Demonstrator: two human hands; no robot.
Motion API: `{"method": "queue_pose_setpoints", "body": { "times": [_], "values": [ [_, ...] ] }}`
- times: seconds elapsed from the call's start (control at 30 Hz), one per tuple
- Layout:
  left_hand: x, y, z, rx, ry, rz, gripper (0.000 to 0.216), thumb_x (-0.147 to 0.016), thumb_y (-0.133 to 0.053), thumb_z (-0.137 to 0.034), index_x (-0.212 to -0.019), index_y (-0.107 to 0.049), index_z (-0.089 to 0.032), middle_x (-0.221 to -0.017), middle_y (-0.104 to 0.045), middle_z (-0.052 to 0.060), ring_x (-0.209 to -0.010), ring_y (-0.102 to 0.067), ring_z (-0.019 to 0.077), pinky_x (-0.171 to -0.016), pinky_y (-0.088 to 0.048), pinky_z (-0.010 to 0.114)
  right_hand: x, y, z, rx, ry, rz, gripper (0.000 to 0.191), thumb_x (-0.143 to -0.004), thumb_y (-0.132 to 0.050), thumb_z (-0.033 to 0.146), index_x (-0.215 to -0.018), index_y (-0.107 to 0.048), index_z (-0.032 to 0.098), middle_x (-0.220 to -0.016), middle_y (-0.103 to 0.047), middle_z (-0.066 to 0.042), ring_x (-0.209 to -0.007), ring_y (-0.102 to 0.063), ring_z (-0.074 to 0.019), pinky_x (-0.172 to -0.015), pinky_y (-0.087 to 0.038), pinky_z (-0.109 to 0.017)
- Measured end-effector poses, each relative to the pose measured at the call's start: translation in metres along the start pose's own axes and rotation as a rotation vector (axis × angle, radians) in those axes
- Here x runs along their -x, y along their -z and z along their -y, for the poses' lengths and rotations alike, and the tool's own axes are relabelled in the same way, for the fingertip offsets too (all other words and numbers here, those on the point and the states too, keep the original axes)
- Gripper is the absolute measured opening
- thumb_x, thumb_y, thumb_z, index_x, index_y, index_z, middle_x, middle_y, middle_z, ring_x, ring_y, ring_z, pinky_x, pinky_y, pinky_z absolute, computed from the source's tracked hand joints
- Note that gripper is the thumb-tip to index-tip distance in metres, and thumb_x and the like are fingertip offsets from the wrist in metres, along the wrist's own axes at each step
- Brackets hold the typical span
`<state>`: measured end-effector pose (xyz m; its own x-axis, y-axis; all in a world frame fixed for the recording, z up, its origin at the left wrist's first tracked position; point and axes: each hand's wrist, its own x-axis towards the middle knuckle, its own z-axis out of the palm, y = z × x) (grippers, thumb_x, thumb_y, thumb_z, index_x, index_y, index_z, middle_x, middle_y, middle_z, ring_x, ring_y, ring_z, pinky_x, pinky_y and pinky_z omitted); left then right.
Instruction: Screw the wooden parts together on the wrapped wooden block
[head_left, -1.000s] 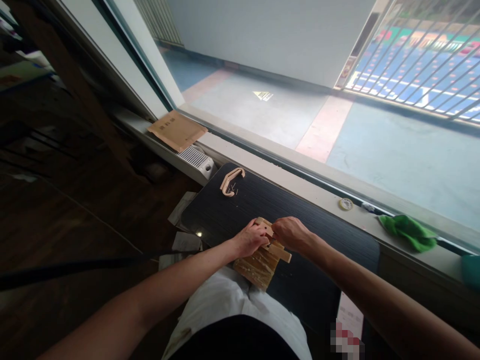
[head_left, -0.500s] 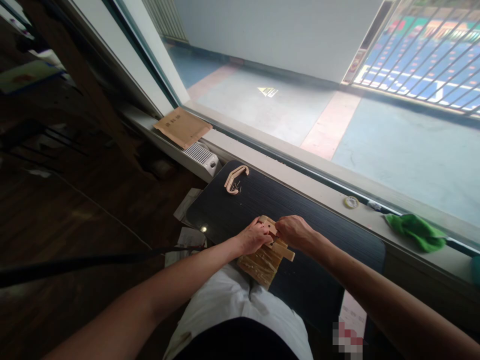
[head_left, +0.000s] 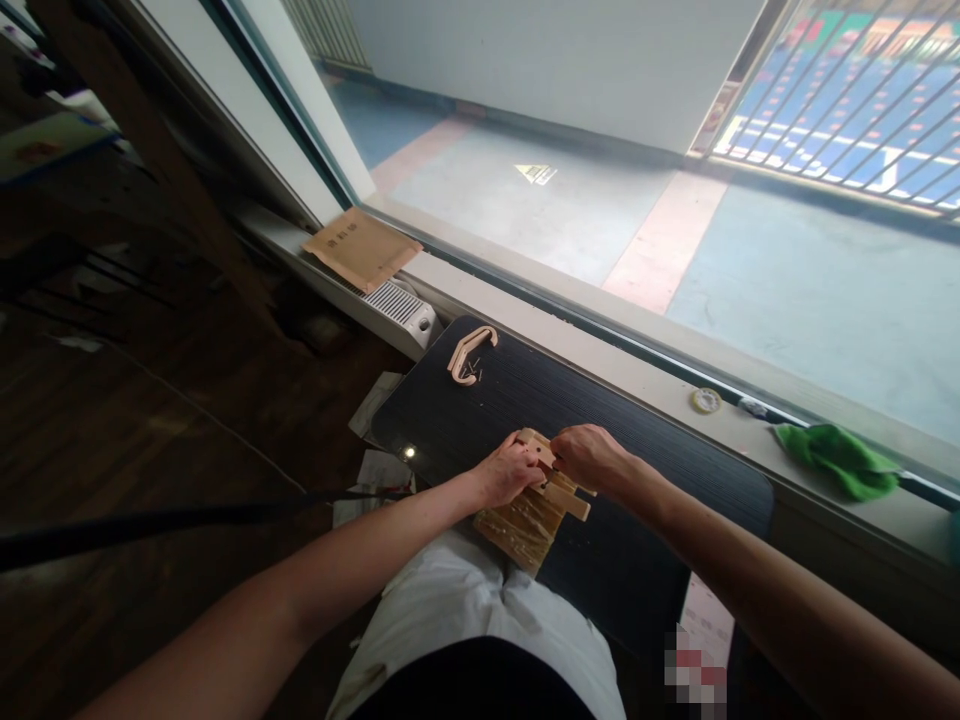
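On the dark table lies a light wooden piece [head_left: 534, 446] with small dark holes, resting over a rough yellowish-brown board [head_left: 519, 535]. My left hand [head_left: 511, 472] is closed on the wooden piece from the left, its fingers bent over the top. At the piece's right side my right hand [head_left: 589, 455] is closed in a fist-like pinch; whatever its fingers hold is hidden. A short wooden bar [head_left: 568, 502] sticks out to the right just below the hands. Farther back lie curved wooden pieces [head_left: 459, 357] beside several tiny thin pins [head_left: 472, 370].
The black table [head_left: 637, 430] stands against a white windowsill [head_left: 600, 365]. On the sill are a roll of tape [head_left: 705, 401] and a green cloth [head_left: 836, 460]. A brown paper envelope [head_left: 364, 248] lies at the sill's left end. Papers [head_left: 382, 470] stick out past the table's left edge.
Both hands stay at the wooden piece in nearly the same pose. My right hand has shifted very slightly, and the whole view has moved a little.
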<state>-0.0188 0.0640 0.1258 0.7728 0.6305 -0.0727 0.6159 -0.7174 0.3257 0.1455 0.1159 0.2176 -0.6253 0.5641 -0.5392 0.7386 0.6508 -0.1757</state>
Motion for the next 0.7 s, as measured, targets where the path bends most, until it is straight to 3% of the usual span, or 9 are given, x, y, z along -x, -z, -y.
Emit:
{"method": "queue_pose_setpoints", "body": {
  "times": [0.47, 0.7],
  "values": [
    [-0.0043, -0.0025, 0.0053, 0.004, -0.041, 0.005, 0.015, -0.079, -0.052, -0.011, -0.079, -0.064, -0.021, -0.078, -0.059, 0.000, -0.083, -0.050, 0.0170, -0.098, -0.024, 0.044, 0.0016, -0.0043, -0.0044, -0.041, -0.031, -0.031, 0.023, -0.082, -0.048, 0.021, -0.086, -0.070, 0.014, -0.087, -0.070, -0.010, -0.082, -0.065, -0.0196, -0.067, -0.044, -0.024],
    [-0.0049, -0.0039, 0.0039, 0.036, -0.027, -0.008, 0.016, -0.081, -0.050, -0.011, -0.079, -0.063, -0.020, -0.077, -0.058, 0.000, -0.087, -0.050, 0.0176, -0.097, -0.024, 0.044, -0.0034, 0.0021, -0.0074, -0.034, -0.001, 0.027, 0.022, -0.082, -0.049, 0.020, -0.086, -0.070, 0.014, -0.087, -0.070, -0.010, -0.083, -0.064, -0.0189, -0.070, -0.043, -0.024]
  ]
}}
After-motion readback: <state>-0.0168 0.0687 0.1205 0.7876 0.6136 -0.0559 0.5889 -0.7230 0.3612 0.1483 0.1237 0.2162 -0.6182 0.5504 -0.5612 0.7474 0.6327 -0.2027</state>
